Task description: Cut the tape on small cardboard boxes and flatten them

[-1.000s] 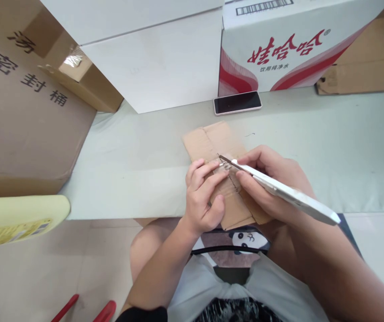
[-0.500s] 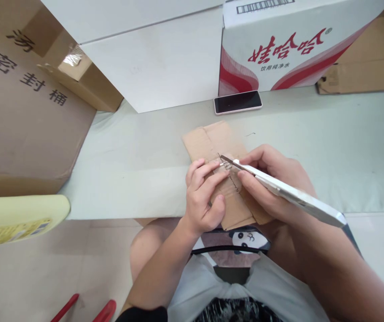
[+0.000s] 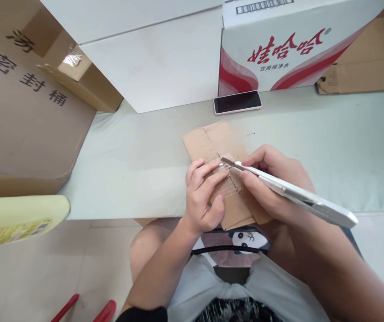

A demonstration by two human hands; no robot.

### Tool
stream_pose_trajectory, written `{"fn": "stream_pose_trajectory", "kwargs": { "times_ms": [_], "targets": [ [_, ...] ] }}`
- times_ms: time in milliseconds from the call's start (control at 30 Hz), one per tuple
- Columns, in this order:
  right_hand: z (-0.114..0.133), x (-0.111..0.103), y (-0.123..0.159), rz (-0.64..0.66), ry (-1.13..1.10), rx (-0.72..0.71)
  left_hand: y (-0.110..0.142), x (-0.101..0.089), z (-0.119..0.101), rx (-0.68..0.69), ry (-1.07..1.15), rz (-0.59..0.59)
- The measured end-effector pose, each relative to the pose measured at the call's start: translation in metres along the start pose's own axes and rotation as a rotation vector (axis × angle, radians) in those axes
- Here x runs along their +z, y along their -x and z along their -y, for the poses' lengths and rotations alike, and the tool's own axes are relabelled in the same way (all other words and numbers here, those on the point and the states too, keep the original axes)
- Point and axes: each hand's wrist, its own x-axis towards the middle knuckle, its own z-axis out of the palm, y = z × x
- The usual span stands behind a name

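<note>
A white utility knife (image 3: 289,190) with a narrow dark blade is gripped in my right hand (image 3: 272,183), its tip at the taped middle of a folded piece of brown cardboard (image 3: 202,139). My left hand (image 3: 203,194) rests on that cardboard, fingers apart and fingertips pressing down just left of the blade. A tiny white sliver (image 3: 221,165) shows by those fingertips; its kind is too small to tell. Dark marks run along the cardboard's seam under clear tape. The cardboard lies over the front edge of the cloth-covered table (image 3: 138,165).
A phone (image 3: 237,103) lies beyond the cardboard, before a white and red carton (image 3: 279,58) and a white box (image 3: 165,67). At left stand a big brown carton (image 3: 34,129) and a pale yellow container (image 3: 20,214). Flattened cardboard (image 3: 366,76) sits at back right.
The knife has turned slightly in my right hand, its rear end shifting right and its blade tip slightly down. My left hand and the cardboard stay in place.
</note>
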Motion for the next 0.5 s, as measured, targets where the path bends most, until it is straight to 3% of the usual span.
{"fn": "stream_pose_trajectory", "kwargs": {
  "times_ms": [500],
  "targets": [
    [-0.0029,0.0023,-0.0002,-0.025,0.037,-0.006,0.0003,0.0006,0.0008,0.0,0.03,-0.004]
  ]
}}
